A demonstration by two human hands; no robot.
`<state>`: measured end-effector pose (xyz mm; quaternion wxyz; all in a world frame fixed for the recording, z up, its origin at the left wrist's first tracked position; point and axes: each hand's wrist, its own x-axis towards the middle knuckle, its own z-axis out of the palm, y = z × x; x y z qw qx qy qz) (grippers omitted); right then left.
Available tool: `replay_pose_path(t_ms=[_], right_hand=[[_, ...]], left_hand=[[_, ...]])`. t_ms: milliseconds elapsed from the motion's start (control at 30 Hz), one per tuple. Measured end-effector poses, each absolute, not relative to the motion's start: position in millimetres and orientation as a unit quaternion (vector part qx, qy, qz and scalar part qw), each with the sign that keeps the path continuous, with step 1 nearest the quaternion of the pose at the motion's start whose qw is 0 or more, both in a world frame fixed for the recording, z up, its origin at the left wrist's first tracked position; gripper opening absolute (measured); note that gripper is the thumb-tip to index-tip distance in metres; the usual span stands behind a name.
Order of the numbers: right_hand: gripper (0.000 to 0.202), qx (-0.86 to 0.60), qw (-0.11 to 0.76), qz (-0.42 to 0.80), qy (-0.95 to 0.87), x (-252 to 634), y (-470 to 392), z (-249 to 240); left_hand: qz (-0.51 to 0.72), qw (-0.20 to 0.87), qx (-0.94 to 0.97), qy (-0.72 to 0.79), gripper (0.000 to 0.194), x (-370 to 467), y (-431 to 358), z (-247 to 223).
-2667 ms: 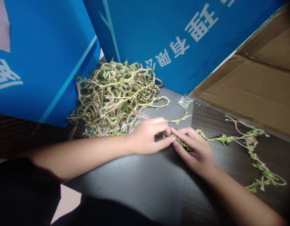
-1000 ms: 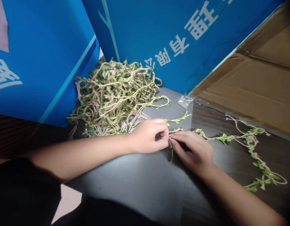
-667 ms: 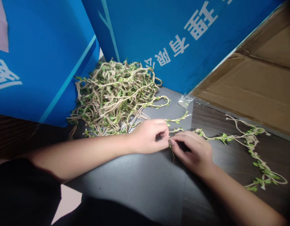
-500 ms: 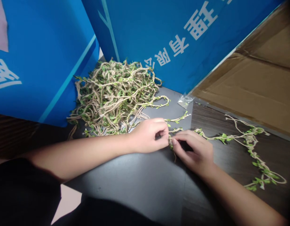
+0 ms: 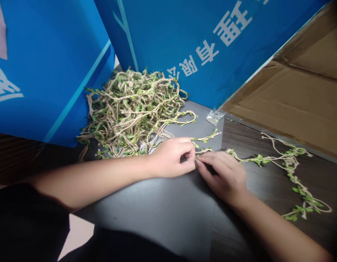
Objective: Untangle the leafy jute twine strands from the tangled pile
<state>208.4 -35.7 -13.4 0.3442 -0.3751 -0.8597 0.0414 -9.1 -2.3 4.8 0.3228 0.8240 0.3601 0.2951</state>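
My left hand is closed in a pinch on a braided twine garland with small green leaves. Right beside it, my right hand pinches the same garland, thumb against forefinger, the fingertips of both hands nearly touching. Most of the gripped part is hidden by the fingers. A leafy twine garland runs out behind my right hand and bends down along the dark floor on the right; whether it is the held one I cannot tell. Beyond my left hand lies a large tangled heap of leafy twine garlands.
Blue panels with white lettering stand behind the heap and at the left. A cardboard sheet leans at the right. A small clear plastic bag lies by its corner. Grey sheet covers part of the wood-look floor.
My right hand has shifted slightly left, its fingertips closer to my left hand. The bit of garland that showed between the hands is now mostly covered.
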Motion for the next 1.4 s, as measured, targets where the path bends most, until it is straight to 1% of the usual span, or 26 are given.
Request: replay_pose_path(t_ms=[100, 233, 500, 633, 700, 767, 833, 1100, 1267, 1400], right_hand=[[0.019, -0.378, 0.325, 0.015, -0.867, 208.5, -35.3, -13.8], [0.017, -0.379, 0.315, 0.02, -0.87, 208.0, -36.2, -11.8], [0.014, -0.398, 0.363, 0.118, -0.834, 205.9, -35.8, -4.4], [0.013, -0.413, 0.377, 0.144, -0.816, 205.0, -35.8, 0.4], [0.015, -0.41, 0.378, 0.14, -0.818, 205.4, -36.1, -0.3], [0.024, -0.401, 0.374, 0.129, -0.826, 206.2, -36.0, -3.3], [0.029, -0.389, 0.369, 0.116, -0.836, 207.0, -35.3, -7.3], [0.016, -0.392, 0.35, 0.105, -0.844, 205.8, -34.4, -12.3], [0.01, -0.418, 0.369, 0.132, -0.82, 203.4, -33.6, 0.3], [0.011, -0.452, 0.391, 0.164, -0.785, 204.1, -32.3, 7.4]], left_hand=[[0.293, 0.331, 0.821, 0.361, 0.01, -9.4, -1.9, 4.4], [0.285, 0.34, 0.821, 0.36, 0.009, -9.7, -1.8, 4.2], [0.295, 0.349, 0.805, 0.379, 0.011, -8.7, -1.5, 5.6], [0.297, 0.348, 0.803, 0.381, 0.01, -9.0, -0.3, 5.3], [0.298, 0.348, 0.803, 0.38, 0.01, -9.3, -0.2, 5.1], [0.299, 0.349, 0.802, 0.381, 0.011, -9.6, -0.3, 5.1], [0.298, 0.351, 0.802, 0.381, 0.012, -9.5, -0.5, 5.3], [0.297, 0.355, 0.801, 0.379, 0.012, -8.8, -0.5, 6.1], [0.316, 0.359, 0.787, 0.388, 0.009, -8.9, 0.3, 5.5], [0.331, 0.365, 0.776, 0.393, 0.008, -9.2, 1.5, 5.3]])
